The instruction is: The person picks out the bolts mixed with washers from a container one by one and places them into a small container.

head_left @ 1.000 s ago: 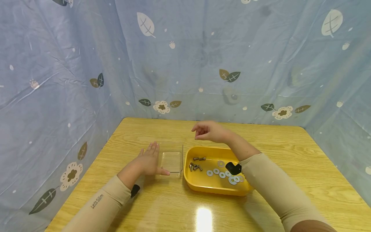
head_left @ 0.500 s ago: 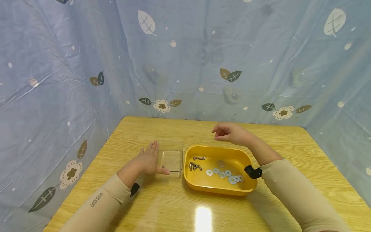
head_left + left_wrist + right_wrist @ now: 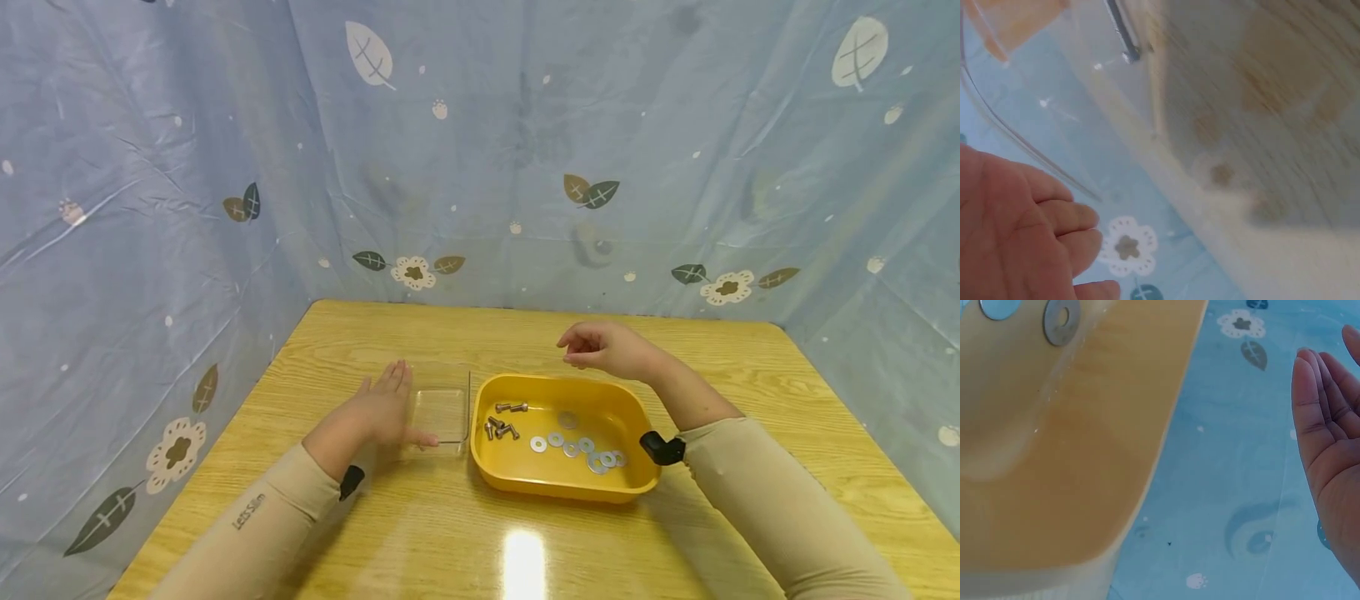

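Yellow tray [image 3: 558,485]: bolts [image 3: 519,407], washers [image 3: 597,468] | clear box [image 3: 441,407] beside | left hand [image 3: 378,415] straight-fingered, right hand [image 3: 609,347] loosely curled, both empty | wooden table [image 3: 420,533], blue curtain [image 3: 480,150]

On your left forearm, the long beige fabric sleeve [image 3: 251,542] carries 1 text, the small dark printed lettering [image 3: 249,511] that you can read in the head view as "Lets Slim". Its last letters are slightly blurred. You see the 2 words run at a slant, rising from lower left to upper right, near the sleeve's outer edge.
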Demonstrator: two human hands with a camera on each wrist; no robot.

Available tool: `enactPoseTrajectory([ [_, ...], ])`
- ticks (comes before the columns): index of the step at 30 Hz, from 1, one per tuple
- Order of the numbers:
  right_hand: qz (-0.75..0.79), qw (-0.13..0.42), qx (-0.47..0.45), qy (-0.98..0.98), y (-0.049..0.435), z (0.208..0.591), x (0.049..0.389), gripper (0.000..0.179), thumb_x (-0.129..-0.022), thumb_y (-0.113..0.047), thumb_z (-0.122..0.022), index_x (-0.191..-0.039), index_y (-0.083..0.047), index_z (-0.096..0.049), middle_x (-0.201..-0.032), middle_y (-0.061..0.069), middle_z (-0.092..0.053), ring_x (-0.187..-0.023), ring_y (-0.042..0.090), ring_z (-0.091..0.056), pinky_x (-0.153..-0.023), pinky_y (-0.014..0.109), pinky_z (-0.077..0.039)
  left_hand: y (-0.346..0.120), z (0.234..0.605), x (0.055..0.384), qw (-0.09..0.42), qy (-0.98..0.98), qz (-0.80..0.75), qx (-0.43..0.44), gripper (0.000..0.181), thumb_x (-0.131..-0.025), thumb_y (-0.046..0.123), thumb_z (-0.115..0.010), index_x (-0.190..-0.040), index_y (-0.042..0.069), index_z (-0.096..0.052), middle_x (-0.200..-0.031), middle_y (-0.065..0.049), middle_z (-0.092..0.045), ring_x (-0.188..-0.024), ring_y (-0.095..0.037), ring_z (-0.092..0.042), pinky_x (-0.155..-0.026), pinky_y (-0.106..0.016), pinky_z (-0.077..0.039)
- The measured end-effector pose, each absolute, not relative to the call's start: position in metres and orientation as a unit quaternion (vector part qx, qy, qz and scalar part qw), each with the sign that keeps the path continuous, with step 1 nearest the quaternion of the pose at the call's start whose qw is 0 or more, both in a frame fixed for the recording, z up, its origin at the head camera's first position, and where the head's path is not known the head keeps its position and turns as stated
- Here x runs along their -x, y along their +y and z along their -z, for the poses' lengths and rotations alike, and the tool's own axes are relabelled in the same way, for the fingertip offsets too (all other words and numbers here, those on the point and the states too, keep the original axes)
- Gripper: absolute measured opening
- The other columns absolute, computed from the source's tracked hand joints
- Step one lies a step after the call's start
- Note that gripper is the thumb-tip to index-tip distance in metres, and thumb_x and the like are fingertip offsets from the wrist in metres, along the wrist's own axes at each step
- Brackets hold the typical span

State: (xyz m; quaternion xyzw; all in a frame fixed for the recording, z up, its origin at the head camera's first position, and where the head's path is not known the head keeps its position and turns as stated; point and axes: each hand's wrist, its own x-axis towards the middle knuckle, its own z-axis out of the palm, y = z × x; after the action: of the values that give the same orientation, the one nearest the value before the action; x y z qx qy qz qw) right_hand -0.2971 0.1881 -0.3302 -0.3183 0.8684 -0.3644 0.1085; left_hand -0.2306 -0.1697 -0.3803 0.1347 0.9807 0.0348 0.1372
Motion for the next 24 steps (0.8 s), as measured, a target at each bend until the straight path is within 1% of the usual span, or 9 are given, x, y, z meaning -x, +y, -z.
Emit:
enactPoseTrajectory([
  [3,0.365,0.107,0.321,0.867,0.187,0.331,0.298,0.022,-0.089,-0.015,-0.060,-0.109,-0.008,-0.060,-0.090,0.010,-0.063,-0.079,0.022,-0.060,-0.072,0.036,-0.050,-0.163,0.379,0.232,0.115,0.980,-0.048,-0.152,0.121,-0.068,0.080,-0.046,-0.145,-0.003,-0.004,-0.151,-0.020,0.004,-0.139,-0.031,0.001,-0.107,-0.056,-0.005],
  [5,0.370,0.108,0.321,0.865,0.186,0.332,0.299,0.022,-0.089,-0.014,-0.060,-0.109,-0.008,-0.060,-0.090,0.010,-0.063,-0.080,0.026,-0.060,-0.071,0.034,-0.051,-0.156,0.379,0.232,0.105,0.978,-0.053,-0.170,0.120,-0.069,0.081,-0.043,-0.145,-0.002,-0.001,-0.151,-0.019,0.005,-0.139,-0.030,0.002,-0.108,-0.055,-0.005],
  [7,0.370,0.107,0.323,0.864,0.185,0.333,0.300,0.022,-0.089,-0.014,-0.060,-0.109,-0.008,-0.060,-0.089,0.009,-0.063,-0.080,0.028,-0.060,-0.070,0.031,-0.050,-0.147,0.379,0.233,0.099,0.975,-0.051,-0.191,0.120,-0.068,0.082,-0.040,-0.145,-0.001,0.001,-0.150,-0.017,0.007,-0.139,-0.029,0.003,-0.108,-0.054,-0.006],
  [10,0.372,0.106,0.321,0.865,0.181,0.335,0.299,0.022,-0.088,-0.014,-0.061,-0.110,-0.008,-0.061,-0.089,0.008,-0.063,-0.081,0.031,-0.060,-0.070,0.030,-0.050,-0.132,0.382,0.232,0.094,0.970,-0.035,-0.221,0.121,-0.068,0.083,-0.039,-0.145,0.000,0.002,-0.150,-0.016,0.010,-0.139,-0.028,0.004,-0.108,-0.054,-0.007],
  [13,0.368,0.104,0.321,0.866,0.178,0.336,0.299,0.022,-0.088,-0.014,-0.061,-0.109,-0.009,-0.061,-0.088,0.006,-0.063,-0.080,0.028,-0.060,-0.069,0.030,-0.050,-0.118,0.384,0.228,0.098,0.965,-0.028,-0.241,0.121,-0.067,0.082,-0.042,-0.145,0.001,0.002,-0.151,-0.014,0.010,-0.139,-0.026,0.005,-0.108,-0.054,-0.007],
  [18,0.364,0.109,0.325,0.866,0.172,0.339,0.298,0.020,-0.088,-0.012,-0.061,-0.108,-0.011,-0.061,-0.087,0.002,-0.063,-0.080,0.027,-0.060,-0.070,0.029,-0.050,-0.104,0.388,0.223,0.119,0.961,-0.032,-0.248,0.123,-0.065,0.083,-0.045,-0.146,0.003,0.001,-0.151,-0.012,0.009,-0.139,-0.023,0.006,-0.109,-0.052,-0.006],
  [20,0.367,0.109,0.326,0.864,0.171,0.341,0.299,0.020,-0.088,-0.011,-0.061,-0.108,-0.011,-0.061,-0.087,0.002,-0.062,-0.080,0.026,-0.060,-0.070,0.029,-0.050,-0.100,0.389,0.222,0.119,0.960,-0.035,-0.251,0.123,-0.065,0.083,-0.045,-0.146,0.003,0.001,-0.152,-0.013,0.007,-0.139,-0.023,0.005,-0.109,-0.051,-0.006],
  [24,0.368,0.109,0.332,0.862,0.169,0.346,0.299,0.021,-0.087,-0.012,-0.062,-0.108,-0.011,-0.061,-0.087,0.000,-0.062,-0.080,0.021,-0.060,-0.070,0.029,-0.050,-0.096,0.390,0.220,0.110,0.958,-0.027,-0.262,0.125,-0.064,0.084,-0.045,-0.146,0.001,-0.003,-0.152,-0.015,0.004,-0.139,-0.024,0.003,-0.108,-0.053,-0.009],
])
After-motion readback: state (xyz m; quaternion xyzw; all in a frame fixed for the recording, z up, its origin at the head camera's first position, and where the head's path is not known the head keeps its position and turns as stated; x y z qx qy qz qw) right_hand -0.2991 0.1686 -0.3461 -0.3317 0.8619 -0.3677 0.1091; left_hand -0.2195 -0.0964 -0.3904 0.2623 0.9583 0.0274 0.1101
